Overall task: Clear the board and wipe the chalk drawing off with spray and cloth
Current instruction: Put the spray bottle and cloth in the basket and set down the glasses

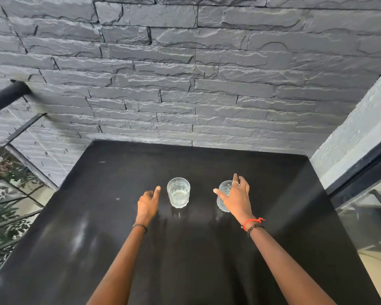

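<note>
The black board point(284, 194) lies flat in front of me against a stone wall. Two clear cut-glass tumblers stand on it. The left glass point(178, 192) stands free. My left hand point(149, 204) hovers just to its left with the thumb out and the fingers loosely curled, not touching it. My right hand point(237, 200) wraps around the right glass point(224, 190), with the thumb on its left side and the fingers round its far right side. Pale smudges point(79, 236) show on the board's near left. No spray bottle or cloth is in view.
A dark grey stone wall point(185, 73) rises right behind the board. A black railing point(5, 97) and glass panes with foliage below are at the left. A white wall and a dark-framed glass door point(365, 216) stand at the right.
</note>
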A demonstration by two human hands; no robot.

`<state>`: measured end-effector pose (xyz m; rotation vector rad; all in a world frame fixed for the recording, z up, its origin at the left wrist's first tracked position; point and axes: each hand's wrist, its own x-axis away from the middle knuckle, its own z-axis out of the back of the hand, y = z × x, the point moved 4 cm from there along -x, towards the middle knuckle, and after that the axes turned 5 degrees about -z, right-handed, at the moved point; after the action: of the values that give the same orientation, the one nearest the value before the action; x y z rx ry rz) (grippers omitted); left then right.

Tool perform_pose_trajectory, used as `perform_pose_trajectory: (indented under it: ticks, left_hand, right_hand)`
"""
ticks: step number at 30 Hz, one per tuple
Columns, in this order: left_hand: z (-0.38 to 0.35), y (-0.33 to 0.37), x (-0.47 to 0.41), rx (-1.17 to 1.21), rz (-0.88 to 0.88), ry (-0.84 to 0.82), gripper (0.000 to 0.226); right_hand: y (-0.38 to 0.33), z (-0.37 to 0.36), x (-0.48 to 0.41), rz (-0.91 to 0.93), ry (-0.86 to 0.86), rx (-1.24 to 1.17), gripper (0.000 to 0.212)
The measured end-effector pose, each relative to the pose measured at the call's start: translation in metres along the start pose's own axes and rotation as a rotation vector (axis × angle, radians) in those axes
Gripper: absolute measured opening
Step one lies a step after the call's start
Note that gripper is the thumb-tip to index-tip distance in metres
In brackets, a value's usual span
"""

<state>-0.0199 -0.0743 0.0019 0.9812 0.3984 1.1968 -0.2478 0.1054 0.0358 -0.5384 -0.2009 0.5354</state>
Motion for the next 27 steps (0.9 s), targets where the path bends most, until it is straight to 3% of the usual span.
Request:
perform_pose_trajectory:
  ticks: [4, 8, 14, 22, 27]
  left_hand:
    - [0.028, -0.017, 0.033, 0.126, 0.059, 0.146, 0.034]
    - [0.054, -0.039, 0.068, 0.176, 0.088, 0.272, 0.048]
    - [0.085, -0.079, 0.127, 0.231, 0.107, 0.397, 0.049]
    - [0.124, -0.157, 0.233, 0.335, 0.227, 0.561, 0.05]
    - [0.15, -0.208, 0.29, 0.331, 0.266, 0.695, 0.034]
  right_hand:
    - [-0.009, 0.0, 0.021, 0.031, 0.031, 0.058, 0.093]
    - [-0.019, -0.007, 0.046, 0.109, 0.0, 0.113, 0.092]
    - [-0.04, -0.023, 0.101, 0.224, -0.03, 0.096, 0.09]
    - [-0.063, -0.06, 0.201, 0.405, -0.181, -0.055, 0.08]
    - [-0.085, -0.084, 0.268, 0.536, -0.267, -0.094, 0.072]
